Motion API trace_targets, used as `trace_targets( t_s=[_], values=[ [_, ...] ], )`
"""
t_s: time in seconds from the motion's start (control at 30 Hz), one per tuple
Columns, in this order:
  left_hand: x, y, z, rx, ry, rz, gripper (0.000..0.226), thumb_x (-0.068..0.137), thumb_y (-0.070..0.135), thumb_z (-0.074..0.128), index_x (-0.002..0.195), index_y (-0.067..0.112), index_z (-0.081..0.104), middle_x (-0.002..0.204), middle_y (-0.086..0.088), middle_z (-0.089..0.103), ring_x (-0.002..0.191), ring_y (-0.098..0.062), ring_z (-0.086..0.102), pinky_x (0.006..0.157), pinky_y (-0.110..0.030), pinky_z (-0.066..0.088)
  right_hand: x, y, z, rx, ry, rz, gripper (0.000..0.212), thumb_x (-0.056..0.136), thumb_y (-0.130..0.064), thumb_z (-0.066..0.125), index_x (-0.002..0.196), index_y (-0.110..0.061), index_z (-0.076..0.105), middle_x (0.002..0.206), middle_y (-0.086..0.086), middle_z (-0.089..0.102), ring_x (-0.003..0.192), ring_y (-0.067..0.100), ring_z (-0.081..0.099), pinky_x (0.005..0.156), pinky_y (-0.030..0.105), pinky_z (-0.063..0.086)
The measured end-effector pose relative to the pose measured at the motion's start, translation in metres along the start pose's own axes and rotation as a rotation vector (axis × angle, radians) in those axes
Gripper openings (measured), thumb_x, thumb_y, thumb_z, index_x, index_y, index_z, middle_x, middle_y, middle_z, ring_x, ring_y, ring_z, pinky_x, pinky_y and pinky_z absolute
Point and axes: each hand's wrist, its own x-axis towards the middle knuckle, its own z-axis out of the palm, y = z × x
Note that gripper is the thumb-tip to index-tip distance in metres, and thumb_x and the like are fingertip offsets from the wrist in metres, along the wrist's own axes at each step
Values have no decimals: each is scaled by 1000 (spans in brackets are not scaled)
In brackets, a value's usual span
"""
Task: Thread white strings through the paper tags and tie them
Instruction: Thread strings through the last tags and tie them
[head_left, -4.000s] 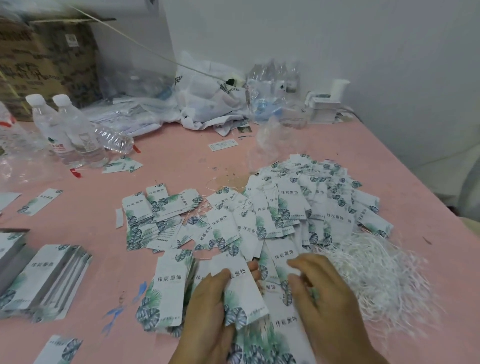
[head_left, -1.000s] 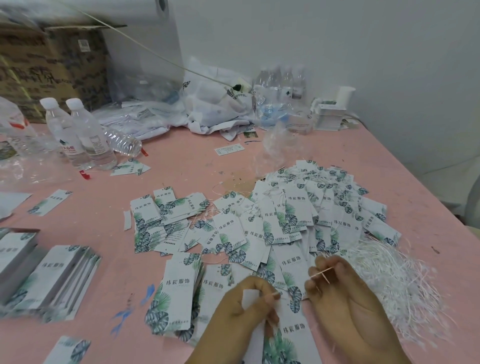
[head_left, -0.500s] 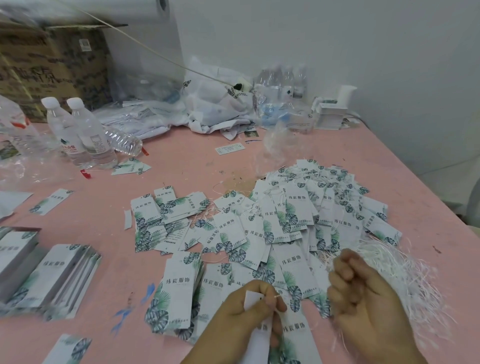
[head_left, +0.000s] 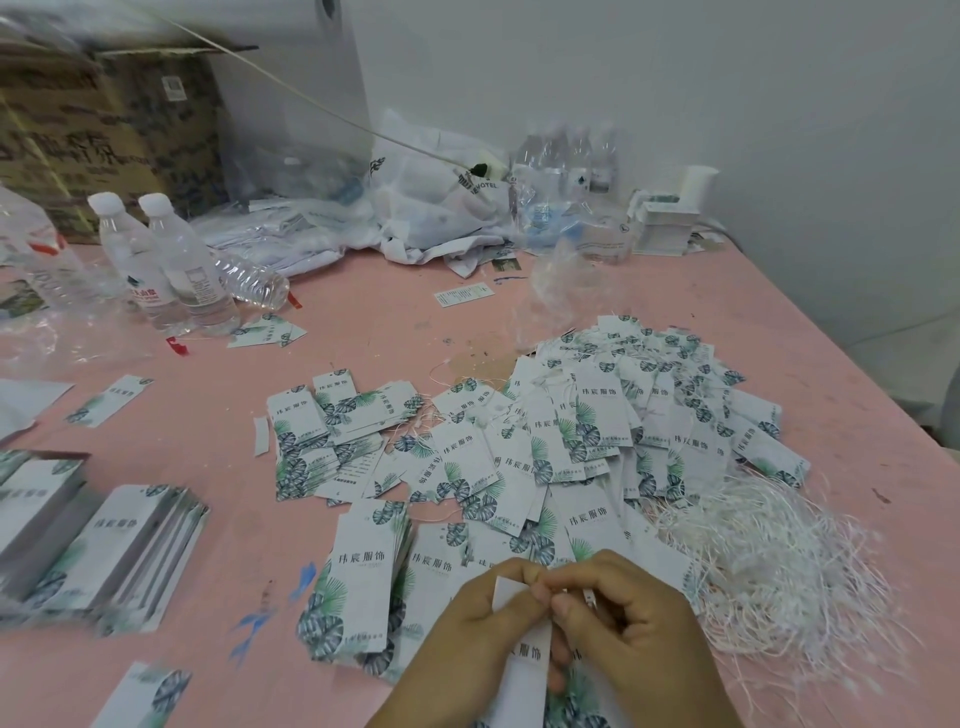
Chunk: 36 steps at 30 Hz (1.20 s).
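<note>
right hand (head_left: 631, 631): back from string pile (head_left: 779, 561), fingers now pinching at tag (head_left: 519, 605) top
left hand (head_left: 483, 623): still clamped on tag
step: threading starts

On the desk (head_left: 363, 322), a tag heap (head_left: 597, 431) is spread at centre; strings (head_left: 779, 561) are piled at its 4 o'clock, stacked tags (head_left: 93, 551) at 8 o'clock, bottles (head_left: 166, 265) at 10 o'clock.

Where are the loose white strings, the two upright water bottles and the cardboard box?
loose white strings (head_left: 769, 561): head view, middle of heap.
upright water bottles (head_left: 195, 270): head view, right bottle's body.
cardboard box (head_left: 104, 140): head view, front face.
</note>
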Motion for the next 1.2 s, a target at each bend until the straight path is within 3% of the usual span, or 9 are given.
trace_targets(
  t_s=[0.1,0.27,0.4,0.53,0.7,0.9,1.03,1.13,1.2],
  values=[
    [1,1,0,-23,5,-23,24,87,29,63,91,6,60,67,-19,64,57,-26,61,60,-30,52,0,2,1,-64,14,-49,26,78,-15,72,85,-40,72,74,-9,63,42,1,40,46,15,37],
    [0,3,1,-32,27,-50,26,86,27,62,93,3,58,64,-17,64,55,-25,62,58,-29,52,-2,2,1,-90,-11,-54,40,79,1,75,83,-39,71,70,-12,60,42,-2,36,46,10,34],
    [-1,2,2,9,46,-52,24,87,30,62,91,6,61,67,-18,65,59,-27,62,61,-30,52,-2,3,3,-129,23,-67,35,81,-4,71,83,-38,67,63,-17,57,41,-4,36,46,8,34],
    [-1,2,3,39,73,-55,18,88,30,61,85,12,63,69,-19,65,59,-28,62,61,-31,52,-1,1,5,-227,55,-101,25,80,-19,66,88,-42,64,70,-19,55,42,-4,39,48,5,32],
    [-2,4,6,10,103,-43,19,93,24,63,75,18,63,66,-20,62,56,-28,60,58,-30,51,0,2,3,-232,56,-149,26,77,-14,70,90,-37,68,78,-19,60,45,-5,44,49,4,33],
    [-5,6,9,54,125,-44,16,100,14,52,88,5,57,65,-19,64,55,-27,61,57,-29,52,-1,1,4,-339,103,-160,18,76,-18,70,81,-34,63,73,-16,57,46,-4,43,47,7,33],
    [-4,9,13,-112,171,-75,34,102,8,34,101,-4,65,73,-26,66,54,-31,62,51,-33,54,-1,3,3,-178,251,-67,19,76,-15,71,76,-33,64,59,-15,50,44,-1,35,47,7,31],
    [-3,11,15,-216,197,-98,36,92,-2,31,104,-9,64,78,-30,66,56,-34,63,50,-36,56,-2,8,3,-86,245,35,33,78,-2,75,73,-33,67,49,-2,40,45,2,34,47,12,35],
    [-4,8,14,-118,236,-74,36,90,1,38,99,2,74,81,-25,73,63,-32,69,54,-32,57,-3,10,7,-28,224,87,34,78,2,74,73,-31,69,48,11,43,43,10,41,47,18,44]
  ],
)
